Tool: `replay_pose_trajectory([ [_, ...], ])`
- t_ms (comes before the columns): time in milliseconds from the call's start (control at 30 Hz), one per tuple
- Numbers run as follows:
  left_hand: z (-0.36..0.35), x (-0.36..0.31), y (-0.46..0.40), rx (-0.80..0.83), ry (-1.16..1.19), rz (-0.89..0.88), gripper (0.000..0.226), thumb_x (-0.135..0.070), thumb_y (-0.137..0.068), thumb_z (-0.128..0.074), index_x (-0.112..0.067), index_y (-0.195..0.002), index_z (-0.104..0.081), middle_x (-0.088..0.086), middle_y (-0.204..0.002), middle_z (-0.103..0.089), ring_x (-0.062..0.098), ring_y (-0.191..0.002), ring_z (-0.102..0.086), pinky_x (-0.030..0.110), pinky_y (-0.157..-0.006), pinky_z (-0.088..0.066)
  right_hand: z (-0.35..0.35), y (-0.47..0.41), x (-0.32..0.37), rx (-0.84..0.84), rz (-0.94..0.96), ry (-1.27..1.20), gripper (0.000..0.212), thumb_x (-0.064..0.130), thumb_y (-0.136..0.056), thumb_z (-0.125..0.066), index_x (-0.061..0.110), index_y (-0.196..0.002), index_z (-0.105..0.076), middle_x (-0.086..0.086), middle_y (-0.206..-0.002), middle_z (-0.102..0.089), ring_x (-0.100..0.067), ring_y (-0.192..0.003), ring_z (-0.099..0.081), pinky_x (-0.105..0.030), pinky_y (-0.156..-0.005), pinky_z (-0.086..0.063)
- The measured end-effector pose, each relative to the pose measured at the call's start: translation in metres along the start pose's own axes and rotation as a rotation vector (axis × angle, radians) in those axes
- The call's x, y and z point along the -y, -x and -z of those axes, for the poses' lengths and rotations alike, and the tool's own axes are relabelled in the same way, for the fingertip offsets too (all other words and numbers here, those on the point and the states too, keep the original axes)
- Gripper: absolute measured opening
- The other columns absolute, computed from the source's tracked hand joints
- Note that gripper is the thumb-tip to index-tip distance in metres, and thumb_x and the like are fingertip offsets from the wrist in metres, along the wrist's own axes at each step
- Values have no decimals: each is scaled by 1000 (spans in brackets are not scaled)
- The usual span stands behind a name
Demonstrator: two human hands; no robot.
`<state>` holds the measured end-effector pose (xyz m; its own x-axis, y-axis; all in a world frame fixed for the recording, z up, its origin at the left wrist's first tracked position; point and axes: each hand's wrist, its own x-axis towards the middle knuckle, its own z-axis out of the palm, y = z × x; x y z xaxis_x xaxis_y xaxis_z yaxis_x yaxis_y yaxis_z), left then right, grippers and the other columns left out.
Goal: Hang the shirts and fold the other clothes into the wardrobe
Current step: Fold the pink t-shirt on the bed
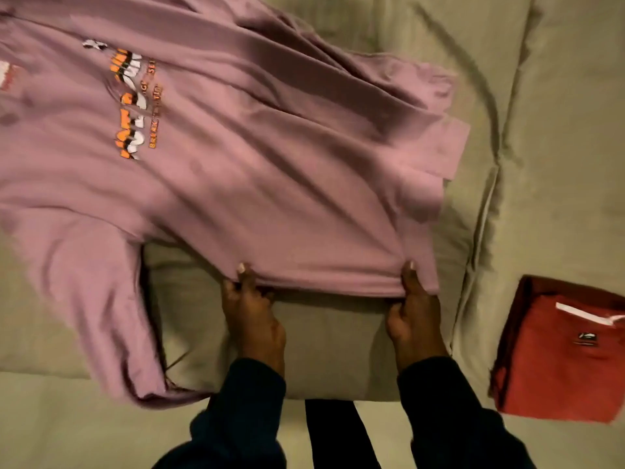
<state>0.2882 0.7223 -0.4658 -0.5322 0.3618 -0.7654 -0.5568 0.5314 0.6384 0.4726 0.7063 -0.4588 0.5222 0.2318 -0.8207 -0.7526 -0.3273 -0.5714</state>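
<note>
One pink T-shirt (pixel 236 170), orange-and-white print on the chest, spread across a beige bedsheet (pixel 558 130). Two hands at its near edge: left hand (pixel 252 313) and right hand (pixel 414 309), each pinching the fabric, thumb on top, fingers curled beneath. Two dark sleeves (pixel 449 418). One folded red garment (pixel 561 357) lies apart, to the right.

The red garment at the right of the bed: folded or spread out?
Folded. The red garment lies as a compact rectangle with stacked layers along its left edge.
</note>
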Motion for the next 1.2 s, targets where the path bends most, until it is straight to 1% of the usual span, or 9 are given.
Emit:
replay_pose_trajectory([
  [167,21,21,21,-261,-341,-167,14,-33,-104,-50,-28,-92,-56,-3,-87,-61,22,-75,-57,40,-75,-49,36,12,-5,-100,-17,172,33,20,-81,-76,12,-112,-68,-4,-116,-71,-14,-96,-69,-38,-97,-52],
  [333,1,4,17,-445,-557,-518,34,-6,-86,-56,5,-117,-48,22,-116,-48,32,-95,-51,42,-92,-46,26,13,0,-269,220,664,25,17,-86,-75,8,-105,-60,-9,-104,-64,-31,-100,-61,-35,-82,-47],
  [467,-67,-22,12,91,-841,-902,36,-5,-90,-61,-2,-126,-54,14,-123,-53,26,-104,-55,33,-89,-48,-26,20,15,-531,434,1050,53,13,-80,-74,-4,-124,-50,-30,-127,-48,-46,-115,-48,-45,-93,-36],
  [600,-121,-42,-34,443,-1280,-1200,62,-39,-94,-63,-12,-146,-43,14,-152,-39,31,-137,-39,50,-111,-35,-82,8,33,-136,829,988,23,1,-83,-65,3,-106,-61,-20,-106,-60,-35,-94,-58,-28,-80,-38],
  [700,-150,-65,-66,555,-1657,-1078,116,-75,-78,-61,-21,-160,1,14,-166,14,40,-151,9,60,-120,-3,-133,-8,48,86,987,922,17,1,-89,-58,7,-103,-66,-10,-100,-67,-23,-91,-61,-21,-78,-40],
  [800,-170,-73,-77,663,-1972,-872,153,-84,-57,-70,-21,-149,35,14,-148,51,46,-136,43,70,-111,17,-179,-25,57,200,999,969,22,4,-93,-55,6,-114,-62,-8,-102,-67,-22,-92,-61,-19,-76,-38],
  [967,-179,-66,-74,619,-1991,-778,168,-83,-47,-76,-18,-140,47,16,-140,58,48,-132,47,71,-107,22,-212,-43,66,143,824,1127,53,27,-98,-56,26,-148,-36,-10,-112,-69,-31,-99,-64,-32,-81,-45],
  [1100,-181,-65,-75,621,-1986,-721,170,-81,-46,-78,-18,-132,54,16,-138,60,47,-130,49,69,-104,25,-226,-52,95,-53,818,1202,44,33,-103,-45,28,-147,-40,-14,-119,-68,-36,-109,-61,-34,-81,-40],
  [1200,-188,-67,-78,641,-2030,-637,169,-79,-47,-79,-19,-128,57,16,-135,62,48,-125,53,69,-101,28,-245,-65,109,69,836,1376,36,38,-98,-52,27,-133,-50,-13,-115,-68,-37,-107,-61,-36,-80,-41],
])
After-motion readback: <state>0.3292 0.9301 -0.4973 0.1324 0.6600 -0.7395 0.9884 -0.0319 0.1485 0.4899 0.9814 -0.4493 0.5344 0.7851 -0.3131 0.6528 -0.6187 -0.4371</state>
